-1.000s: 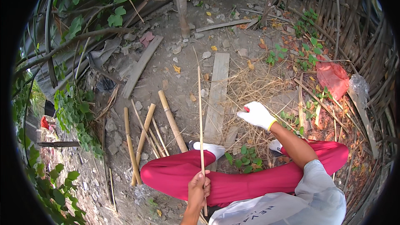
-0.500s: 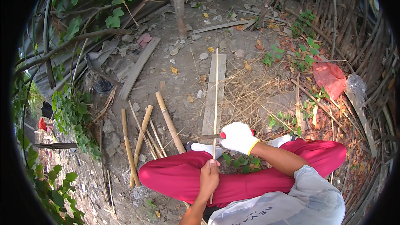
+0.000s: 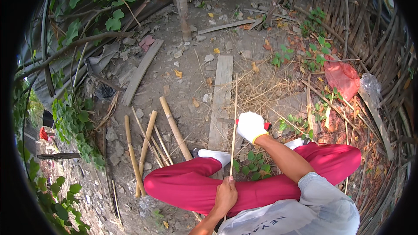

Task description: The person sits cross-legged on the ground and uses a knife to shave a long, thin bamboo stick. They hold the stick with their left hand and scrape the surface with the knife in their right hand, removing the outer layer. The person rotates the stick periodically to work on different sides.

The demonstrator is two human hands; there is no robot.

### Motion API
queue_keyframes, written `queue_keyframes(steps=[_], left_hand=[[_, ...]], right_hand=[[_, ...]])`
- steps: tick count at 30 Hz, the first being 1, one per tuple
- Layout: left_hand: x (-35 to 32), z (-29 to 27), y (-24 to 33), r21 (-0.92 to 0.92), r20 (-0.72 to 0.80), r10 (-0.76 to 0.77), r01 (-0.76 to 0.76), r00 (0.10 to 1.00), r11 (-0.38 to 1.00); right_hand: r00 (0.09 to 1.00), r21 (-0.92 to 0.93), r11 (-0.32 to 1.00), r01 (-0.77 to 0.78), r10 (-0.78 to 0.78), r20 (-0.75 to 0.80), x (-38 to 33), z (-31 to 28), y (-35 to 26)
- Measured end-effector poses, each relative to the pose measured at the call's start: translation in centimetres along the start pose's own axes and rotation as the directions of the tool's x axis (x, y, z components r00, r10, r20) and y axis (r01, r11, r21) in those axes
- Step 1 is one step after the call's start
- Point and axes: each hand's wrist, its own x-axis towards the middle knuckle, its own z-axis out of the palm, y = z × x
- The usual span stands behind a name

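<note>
A long thin bamboo strip (image 3: 234, 117) stands nearly upright over my lap. My bare left hand (image 3: 226, 196) is closed around its lower end above my red trousers (image 3: 191, 185). My right hand (image 3: 251, 126), in a white glove, grips a knife with a red handle (image 3: 266, 125). The knife's dark blade (image 3: 226, 121) lies across the strip at about mid-height. Both white shoes rest on the ground below the strip.
A flat wooden plank (image 3: 221, 95) lies on the dirt ahead, with dry straw (image 3: 261, 89) beside it. Several cut bamboo pieces (image 3: 174, 126) lie at the left. A red plastic bag (image 3: 342, 78) and a bamboo lattice fence (image 3: 374, 39) are at the right; leafy vines (image 3: 74, 122) at the left.
My gloved right hand came in from the right and set the knife against the strip. The strip's top swung rightward, and my left hand shifted a little to the right.
</note>
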Motion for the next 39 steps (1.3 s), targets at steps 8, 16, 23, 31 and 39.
queue_keyframes(steps=[8, 16, 23, 31, 39], left_hand=[[-2.5, -0.5, 0.2, -0.012, 0.037, -0.022, 0.022, 0.999, 1.0], [-9.1, -2.4, -2.3, 0.106, 0.055, -0.119, 0.113, 0.991, 0.988], [-14.0, -1.3, -5.9, 0.495, -0.032, -0.036, 0.047, 0.999, 0.868], [-15.0, -5.3, -8.9, -0.039, -0.107, -0.171, 0.168, 0.979, 0.985], [-9.2, -6.3, -5.4, -0.649, 0.091, -0.229, 0.232, 0.969, 0.725]], right_hand=[[0.996, -0.009, 1.0, -0.002, 0.002, 0.087, 1.9, 0.0, 2.2], [0.994, 0.009, 0.999, -0.054, 0.053, 0.091, 4.6, 1.5, 1.3], [0.997, -0.099, 0.993, -0.068, 0.071, 0.03, 6.2, 3.5, 3.3], [0.96, -0.333, 0.904, -0.267, 0.278, -0.015, 9.2, 2.0, 12.8], [0.86, -0.588, 0.808, -0.044, 0.33, 0.389, 4.5, 1.7, 20.5]])
